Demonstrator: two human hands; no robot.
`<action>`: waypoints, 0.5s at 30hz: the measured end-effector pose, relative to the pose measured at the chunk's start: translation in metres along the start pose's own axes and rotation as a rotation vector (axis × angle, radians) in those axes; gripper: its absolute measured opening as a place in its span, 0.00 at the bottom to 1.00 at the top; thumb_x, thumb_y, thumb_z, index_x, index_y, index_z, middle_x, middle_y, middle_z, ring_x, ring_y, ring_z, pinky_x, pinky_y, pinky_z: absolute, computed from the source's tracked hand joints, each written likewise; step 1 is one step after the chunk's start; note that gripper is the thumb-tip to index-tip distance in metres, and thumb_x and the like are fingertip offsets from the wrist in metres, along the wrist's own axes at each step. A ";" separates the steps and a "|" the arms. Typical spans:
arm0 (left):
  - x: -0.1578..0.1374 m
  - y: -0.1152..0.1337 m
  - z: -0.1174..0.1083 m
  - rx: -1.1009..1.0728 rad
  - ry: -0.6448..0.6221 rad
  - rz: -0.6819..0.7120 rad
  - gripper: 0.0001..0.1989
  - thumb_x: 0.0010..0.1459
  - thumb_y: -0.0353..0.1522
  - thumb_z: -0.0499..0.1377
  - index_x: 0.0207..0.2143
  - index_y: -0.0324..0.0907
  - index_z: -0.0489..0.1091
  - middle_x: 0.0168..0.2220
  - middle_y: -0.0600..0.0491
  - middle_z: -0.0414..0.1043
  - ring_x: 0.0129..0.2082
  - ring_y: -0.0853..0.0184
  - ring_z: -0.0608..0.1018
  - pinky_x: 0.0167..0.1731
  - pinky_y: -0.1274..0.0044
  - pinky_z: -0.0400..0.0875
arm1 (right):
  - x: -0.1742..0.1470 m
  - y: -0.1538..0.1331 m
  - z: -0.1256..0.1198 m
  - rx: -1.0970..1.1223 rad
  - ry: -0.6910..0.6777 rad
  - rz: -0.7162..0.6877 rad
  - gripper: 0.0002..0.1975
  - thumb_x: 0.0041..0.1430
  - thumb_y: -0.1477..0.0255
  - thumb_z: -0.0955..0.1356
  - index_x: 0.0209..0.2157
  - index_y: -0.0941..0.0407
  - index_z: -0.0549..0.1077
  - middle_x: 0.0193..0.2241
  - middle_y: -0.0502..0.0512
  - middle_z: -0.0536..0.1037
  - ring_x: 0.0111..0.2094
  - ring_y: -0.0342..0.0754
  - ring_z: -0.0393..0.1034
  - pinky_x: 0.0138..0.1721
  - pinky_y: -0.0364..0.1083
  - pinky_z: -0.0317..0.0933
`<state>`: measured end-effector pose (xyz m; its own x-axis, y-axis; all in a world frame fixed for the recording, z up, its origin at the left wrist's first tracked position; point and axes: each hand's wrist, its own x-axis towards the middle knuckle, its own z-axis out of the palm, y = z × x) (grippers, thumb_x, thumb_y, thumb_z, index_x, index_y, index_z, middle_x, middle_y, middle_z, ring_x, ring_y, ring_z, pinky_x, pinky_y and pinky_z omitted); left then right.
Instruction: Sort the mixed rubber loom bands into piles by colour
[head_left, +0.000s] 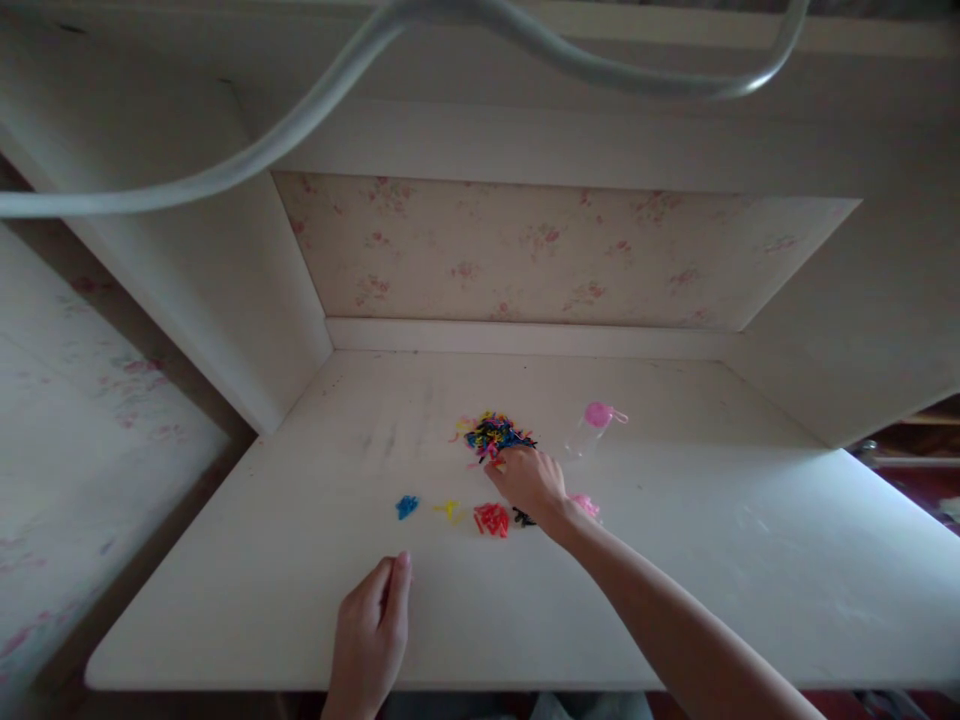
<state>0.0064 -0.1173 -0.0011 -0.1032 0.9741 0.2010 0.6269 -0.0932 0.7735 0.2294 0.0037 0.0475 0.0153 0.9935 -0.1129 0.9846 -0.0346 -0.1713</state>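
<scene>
I have the right hand (531, 480) at the near side of a mixed heap of small coloured plastic pieces (491, 432), the fingers bent down and reaching its edge. From here I cannot tell whether those fingertips are clamped on a piece or only touching the heap; the back of the hand covers most of the contact. The heap spreads mainly beyond the fingers and a little to their left, with blue, yellow, black, pink and red mingled.

On my near side of the same fingers lies a row of sorted piles. The red pile (491, 519) is almost straight below the fingertips, the yellow pile (448, 510) to their left, and the blue pile (406, 506) farther left. The black pile (523, 517) shows partly from under the wrist, and the pink pile (584, 505) peeks out on the forearm's far side.

I hold the left hand (371, 620) low over the near part of the white desktop (255, 590), fingers curled together and thumb laid along them; the blue pile is just beyond that thumb. Right of and beyond the right fingers, I see a clear bottle with a pink cap (598, 415).
</scene>
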 end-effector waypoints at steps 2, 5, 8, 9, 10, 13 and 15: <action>0.000 0.000 0.001 0.013 -0.015 0.025 0.20 0.63 0.40 0.46 0.21 0.41 0.63 0.16 0.58 0.62 0.18 0.74 0.66 0.22 0.84 0.60 | 0.002 0.000 0.001 -0.013 0.003 -0.006 0.20 0.61 0.59 0.58 0.40 0.52 0.76 0.44 0.58 0.76 0.42 0.53 0.71 0.40 0.47 0.60; -0.001 0.000 0.001 0.028 -0.021 0.044 0.20 0.64 0.40 0.46 0.21 0.41 0.62 0.17 0.58 0.62 0.18 0.74 0.66 0.23 0.83 0.59 | 0.001 0.001 0.003 -0.023 0.001 -0.031 0.18 0.62 0.62 0.58 0.39 0.51 0.76 0.44 0.56 0.76 0.41 0.52 0.72 0.39 0.46 0.60; -0.002 0.000 0.001 0.039 -0.023 0.051 0.20 0.64 0.39 0.46 0.21 0.41 0.63 0.17 0.58 0.63 0.18 0.74 0.66 0.23 0.83 0.59 | -0.001 0.003 0.003 -0.025 -0.004 -0.056 0.17 0.62 0.65 0.58 0.39 0.49 0.76 0.44 0.53 0.76 0.42 0.51 0.71 0.39 0.45 0.60; -0.002 0.001 0.001 0.040 -0.025 0.054 0.20 0.64 0.39 0.47 0.22 0.41 0.63 0.17 0.57 0.63 0.18 0.74 0.67 0.23 0.83 0.59 | -0.001 0.004 0.003 -0.024 -0.006 -0.061 0.16 0.62 0.65 0.58 0.39 0.49 0.76 0.44 0.53 0.76 0.42 0.50 0.71 0.39 0.45 0.60; -0.002 0.001 0.001 0.041 -0.025 0.056 0.19 0.64 0.39 0.47 0.22 0.41 0.63 0.17 0.57 0.64 0.19 0.74 0.67 0.23 0.83 0.60 | -0.001 0.005 0.002 -0.024 -0.009 -0.065 0.16 0.62 0.66 0.58 0.40 0.48 0.76 0.44 0.52 0.76 0.42 0.50 0.71 0.38 0.44 0.60; -0.002 0.001 0.002 0.052 -0.029 0.058 0.19 0.64 0.38 0.47 0.22 0.41 0.63 0.18 0.57 0.64 0.19 0.74 0.67 0.24 0.83 0.59 | -0.001 0.008 0.001 -0.025 -0.025 -0.072 0.15 0.61 0.66 0.59 0.40 0.48 0.77 0.43 0.53 0.77 0.41 0.50 0.72 0.37 0.44 0.60; -0.003 0.001 0.002 0.059 -0.033 0.056 0.19 0.64 0.38 0.47 0.22 0.41 0.63 0.18 0.57 0.64 0.19 0.74 0.67 0.24 0.83 0.59 | 0.000 0.008 0.000 -0.023 -0.037 -0.085 0.16 0.61 0.66 0.59 0.40 0.48 0.77 0.42 0.54 0.77 0.40 0.50 0.72 0.37 0.44 0.60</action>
<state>0.0089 -0.1195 -0.0025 -0.0415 0.9742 0.2220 0.6757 -0.1363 0.7245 0.2370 0.0031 0.0459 -0.0749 0.9880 -0.1353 0.9859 0.0530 -0.1590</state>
